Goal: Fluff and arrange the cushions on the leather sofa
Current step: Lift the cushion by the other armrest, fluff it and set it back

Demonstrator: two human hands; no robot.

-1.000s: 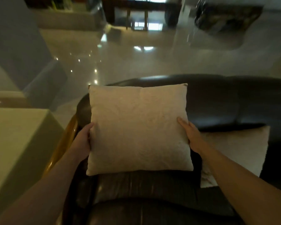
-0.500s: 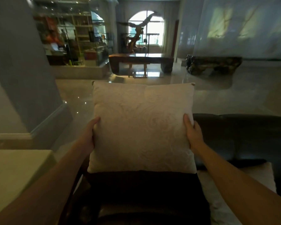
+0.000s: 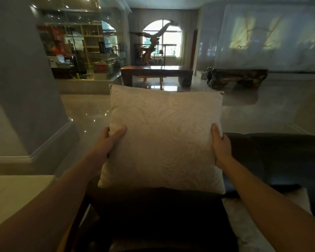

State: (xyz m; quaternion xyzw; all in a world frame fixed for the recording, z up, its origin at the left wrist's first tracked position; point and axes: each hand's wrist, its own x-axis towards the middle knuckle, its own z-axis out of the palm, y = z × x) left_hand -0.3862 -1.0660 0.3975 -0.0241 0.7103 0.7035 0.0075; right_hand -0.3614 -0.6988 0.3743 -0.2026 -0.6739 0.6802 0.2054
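Observation:
A square cream cushion [image 3: 164,139] with an embossed swirl pattern stands upright above the dark leather sofa [image 3: 280,157]. My left hand [image 3: 107,142] grips its left edge, thumb lying on the front face. My right hand [image 3: 221,144] grips its right edge. The cushion's lower edge is level with the top of the sofa back; whether it touches is unclear. A second pale cushion [image 3: 247,230] lies on the seat at the lower right, partly under my right forearm.
A pale low table [image 3: 16,195] is at the lower left beside the sofa's wooden arm. A grey pillar [image 3: 22,84] rises on the left. Beyond the sofa lie a glossy floor, a dark wooden table [image 3: 156,71] and a carved bench [image 3: 236,79].
I have lifted the cushion from against the sofa back, and my view has tilted up so the room shows. My left thumb has moved onto the cushion's front.

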